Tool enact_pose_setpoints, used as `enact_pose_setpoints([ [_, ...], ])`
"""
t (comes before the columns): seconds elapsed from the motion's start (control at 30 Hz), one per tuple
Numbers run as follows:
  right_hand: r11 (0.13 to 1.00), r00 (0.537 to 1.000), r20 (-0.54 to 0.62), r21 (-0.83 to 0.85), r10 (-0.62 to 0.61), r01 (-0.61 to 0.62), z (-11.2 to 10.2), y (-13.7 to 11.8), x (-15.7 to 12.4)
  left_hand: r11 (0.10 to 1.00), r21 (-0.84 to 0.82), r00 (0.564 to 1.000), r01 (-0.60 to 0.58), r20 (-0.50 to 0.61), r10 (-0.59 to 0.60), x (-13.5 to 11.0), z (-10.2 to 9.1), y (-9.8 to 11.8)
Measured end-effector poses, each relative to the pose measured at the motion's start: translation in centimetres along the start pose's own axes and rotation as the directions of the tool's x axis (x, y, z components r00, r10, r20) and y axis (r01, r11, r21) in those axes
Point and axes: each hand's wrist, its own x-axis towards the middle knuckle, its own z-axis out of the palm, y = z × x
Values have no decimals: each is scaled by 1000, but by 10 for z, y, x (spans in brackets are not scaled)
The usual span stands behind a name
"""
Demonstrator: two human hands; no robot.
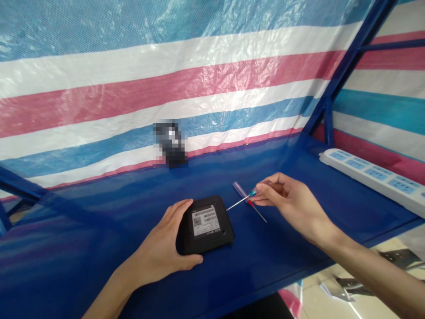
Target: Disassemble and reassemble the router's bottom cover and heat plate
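Note:
A flat black box-shaped electronic device (222, 239) lies on the blue table, a white label with a QR code and barcodes on its upper face. My left hand (166, 243) grips its left side, thumb along the near edge and fingers at the far corner. Between the thumb and fingers of my right hand (287, 197) is a screwdriver (238, 203) with a teal collar, its metal shaft pointing left. The tip meets or nearly meets the device's right edge. Behind it, a second screwdriver (239, 189) with a clear handle and red collar lies on the table, partly covered.
A white power strip (372, 175) runs along the table's right side. At the back, a pixelated dark object (172, 144) stands against the striped plastic sheet (232, 75). Blue metal frame posts (335, 84) rise at the right. The blue table (99, 212) has its front edge near me.

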Motion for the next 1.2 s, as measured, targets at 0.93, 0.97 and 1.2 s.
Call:
enact_pose_setpoints([
  [0.93, 945, 982, 102, -274, -158, 181, 9, -25, 0, 998, -3, 994, 67, 86, -67, 2, -5, 7],
  [0.97, 939, 981, 100, -286, -167, 189, 8, -25, -1, 998, -6, 994, 66, 84, -66, 3, -5, 7],
  [1.2, 924, 979, 108, -327, -173, 199, 3, -21, 1, 997, -8, 993, 77, 85, -76, 4, -6, 10],
])
